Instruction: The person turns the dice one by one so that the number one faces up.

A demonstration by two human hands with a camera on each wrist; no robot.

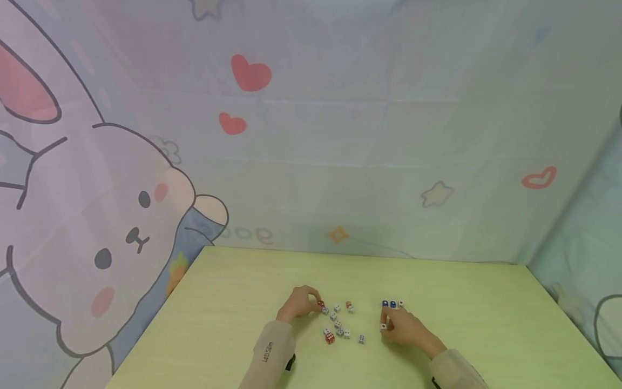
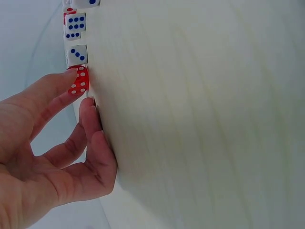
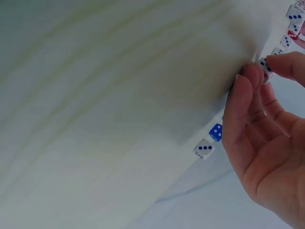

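Observation:
My left hand pinches a red die with white dots between thumb and finger, at the left side of a loose group of dice. A white die stands right beside that red one in the left wrist view. Over to the right, my right hand holds a white die at its fingertips, low over the table. Just beyond this hand two blue dice and a white die form a short row; fingers partly cover the row in the right wrist view.
Between the hands several white dice lie scattered, with a red die at the near side and another red die farther back. The pale yellow table ends at a printed cloth backdrop.

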